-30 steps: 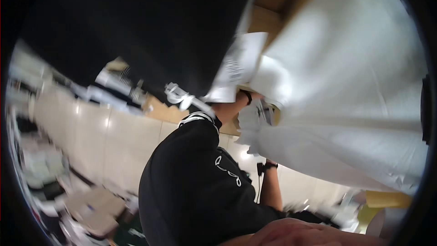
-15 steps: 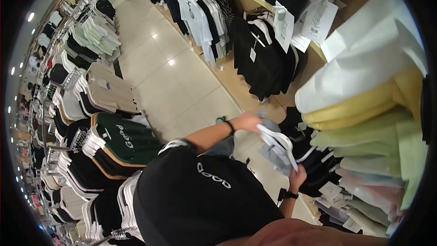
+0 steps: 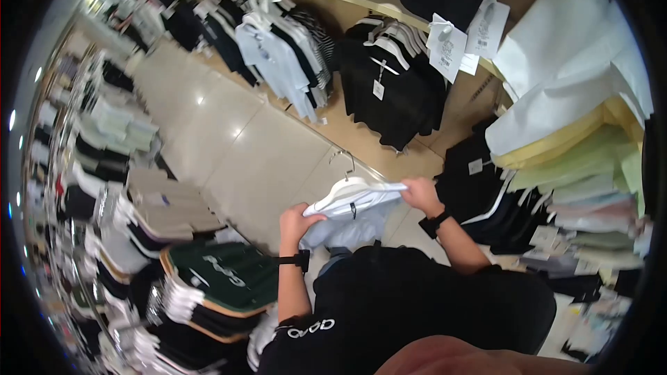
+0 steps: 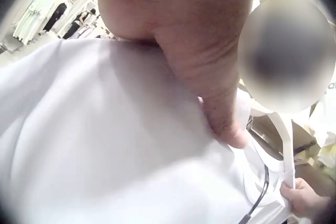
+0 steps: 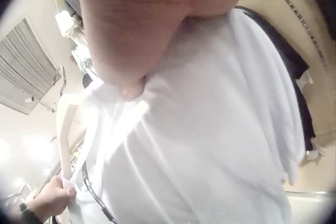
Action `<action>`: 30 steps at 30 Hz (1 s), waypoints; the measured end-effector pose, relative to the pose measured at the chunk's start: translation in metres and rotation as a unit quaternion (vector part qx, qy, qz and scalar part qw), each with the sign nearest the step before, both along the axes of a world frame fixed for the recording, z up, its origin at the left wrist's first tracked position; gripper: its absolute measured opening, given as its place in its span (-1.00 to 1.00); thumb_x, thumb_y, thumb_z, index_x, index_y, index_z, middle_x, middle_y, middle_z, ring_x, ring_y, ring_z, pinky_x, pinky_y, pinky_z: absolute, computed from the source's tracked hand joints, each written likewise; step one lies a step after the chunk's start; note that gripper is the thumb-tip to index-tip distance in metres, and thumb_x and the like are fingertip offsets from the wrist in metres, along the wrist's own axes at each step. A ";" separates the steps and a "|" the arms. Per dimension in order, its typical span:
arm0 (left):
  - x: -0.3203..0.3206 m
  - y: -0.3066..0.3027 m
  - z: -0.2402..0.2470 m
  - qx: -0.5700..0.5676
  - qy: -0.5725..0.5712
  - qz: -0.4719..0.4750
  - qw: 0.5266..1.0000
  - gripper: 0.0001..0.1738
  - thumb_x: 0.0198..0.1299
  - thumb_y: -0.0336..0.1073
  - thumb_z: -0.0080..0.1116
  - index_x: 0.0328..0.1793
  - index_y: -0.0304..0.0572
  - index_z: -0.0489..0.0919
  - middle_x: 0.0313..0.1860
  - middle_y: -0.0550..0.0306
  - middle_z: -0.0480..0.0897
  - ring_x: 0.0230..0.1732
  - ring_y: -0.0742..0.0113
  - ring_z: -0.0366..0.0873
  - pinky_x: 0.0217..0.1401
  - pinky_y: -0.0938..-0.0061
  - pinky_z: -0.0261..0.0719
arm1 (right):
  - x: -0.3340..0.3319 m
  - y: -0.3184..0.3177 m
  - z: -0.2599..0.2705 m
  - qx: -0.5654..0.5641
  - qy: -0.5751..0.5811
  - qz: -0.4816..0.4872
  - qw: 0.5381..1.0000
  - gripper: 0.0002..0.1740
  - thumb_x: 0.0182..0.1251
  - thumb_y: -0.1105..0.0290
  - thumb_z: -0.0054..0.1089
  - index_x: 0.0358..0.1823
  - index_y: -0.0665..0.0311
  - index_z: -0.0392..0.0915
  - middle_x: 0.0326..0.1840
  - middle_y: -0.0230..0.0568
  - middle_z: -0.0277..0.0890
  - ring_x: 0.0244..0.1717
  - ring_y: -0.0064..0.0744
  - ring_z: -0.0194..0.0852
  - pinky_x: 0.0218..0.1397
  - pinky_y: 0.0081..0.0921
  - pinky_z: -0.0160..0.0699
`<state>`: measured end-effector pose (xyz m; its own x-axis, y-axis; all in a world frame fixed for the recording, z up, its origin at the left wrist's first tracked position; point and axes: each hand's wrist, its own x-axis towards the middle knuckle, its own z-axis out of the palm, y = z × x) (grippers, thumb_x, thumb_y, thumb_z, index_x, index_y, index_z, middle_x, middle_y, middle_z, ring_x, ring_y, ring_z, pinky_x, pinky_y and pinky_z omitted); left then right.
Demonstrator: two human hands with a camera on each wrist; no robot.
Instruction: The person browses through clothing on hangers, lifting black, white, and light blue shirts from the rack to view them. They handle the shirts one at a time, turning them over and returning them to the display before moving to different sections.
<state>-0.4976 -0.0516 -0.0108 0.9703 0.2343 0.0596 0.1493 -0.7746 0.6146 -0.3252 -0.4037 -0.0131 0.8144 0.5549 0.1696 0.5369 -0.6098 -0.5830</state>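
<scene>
A pale bluish-white shirt (image 3: 332, 230) hangs on a white hanger (image 3: 356, 184) in front of the person's body, its metal hook (image 3: 345, 160) pointing away. My left hand (image 3: 297, 223) grips the shirt and hanger at the left shoulder end. At the opposite shoulder, my right hand (image 3: 422, 196) pinches cloth and hanger. In the left wrist view, the thumb (image 4: 228, 129) lies over the white cloth near the neckline, where a dark strip (image 4: 262, 190) shows. The right wrist view has the other thumb (image 5: 134, 87) pressing on the cloth; the fingers behind are hidden.
Racks of hanging clothes line both sides of a tiled aisle (image 3: 229, 125). Green sweatshirts (image 3: 226, 274) hang close on the left, black tops (image 3: 392, 94) ahead. White, yellow and green garments (image 3: 577, 146) crowd the right, with paper tags (image 3: 448, 45) hanging above.
The hands were among white garments at the right, then held the hangered shirt tilted beside the rack. Now it is in front of the body, more level, hook away, a hand at each shoulder.
</scene>
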 end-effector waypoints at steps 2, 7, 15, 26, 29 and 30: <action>0.025 0.028 0.011 0.046 0.017 0.050 0.998 -0.36 -0.15 0.28 0.54 -0.50 -0.19 0.60 -0.52 -0.08 0.63 -0.42 -0.18 0.60 -0.37 0.13 0.53 | 0.004 0.022 0.001 -0.018 0.028 -0.038 0.999 -0.82 0.12 0.25 0.28 -0.48 0.18 0.57 -0.46 0.01 0.54 -0.35 0.17 0.56 -0.29 0.00 0.51; 0.153 0.061 0.029 0.034 -0.061 -0.059 0.996 -0.36 -0.05 0.26 0.49 -0.52 -0.22 0.56 -0.53 -0.11 0.61 -0.45 -0.19 0.58 -0.40 0.12 0.49 | 0.038 0.036 0.018 0.007 -0.049 -0.239 0.970 -0.83 0.09 0.26 0.29 -0.52 0.19 0.61 -0.49 0.02 0.56 -0.41 0.16 0.57 -0.38 -0.08 0.50; 0.409 0.036 0.042 0.075 -0.127 -0.204 0.968 -0.37 -0.07 0.26 0.50 -0.49 -0.21 0.57 -0.49 -0.15 0.62 -0.40 -0.23 0.57 -0.37 0.13 0.50 | 0.156 0.023 0.005 -0.026 -0.074 -0.425 0.902 -0.79 0.11 0.17 0.33 -0.41 0.15 0.66 -0.44 0.02 0.61 -0.31 0.19 0.61 -0.27 -0.02 0.58; 0.507 0.095 -0.031 -0.004 -0.059 -0.309 0.949 -0.53 0.09 0.03 0.45 -0.09 -0.22 0.74 -0.19 -0.17 0.71 -0.14 -0.04 0.68 -0.04 0.16 0.60 | 0.217 0.060 -0.031 -0.089 -0.157 -0.438 0.881 -0.70 -0.08 0.41 0.31 -0.22 0.14 0.70 -0.22 -0.03 0.68 -0.15 0.05 0.67 -0.09 -0.11 0.66; 0.539 0.073 0.008 0.037 0.004 -0.330 0.943 -0.45 -0.07 0.15 0.54 -0.33 -0.25 0.72 -0.34 -0.17 0.69 -0.28 -0.19 0.66 -0.20 0.09 0.60 | 0.215 0.054 -0.038 -0.091 -0.071 -0.489 0.864 -0.67 -0.06 0.35 0.46 -0.20 0.24 0.67 -0.21 -0.07 0.66 -0.13 0.07 0.64 -0.08 -0.12 0.65; 0.550 0.080 -0.049 -0.091 -0.156 -0.338 0.924 -0.41 -0.17 0.14 0.61 -0.32 -0.28 0.70 -0.40 -0.13 0.67 -0.28 -0.16 0.66 -0.20 0.10 0.59 | 0.220 0.056 -0.032 -0.065 -0.110 -0.472 0.872 -0.58 -0.03 0.34 0.49 -0.10 0.33 0.64 -0.08 0.02 0.64 -0.02 0.14 0.59 0.07 -0.06 0.58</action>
<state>0.0528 0.0289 -0.0603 0.8410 -0.3843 0.3809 -0.5370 -0.5064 0.6747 -0.1055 -0.3479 -0.0456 0.8749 -0.3191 0.3643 -0.1502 -0.8939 -0.4224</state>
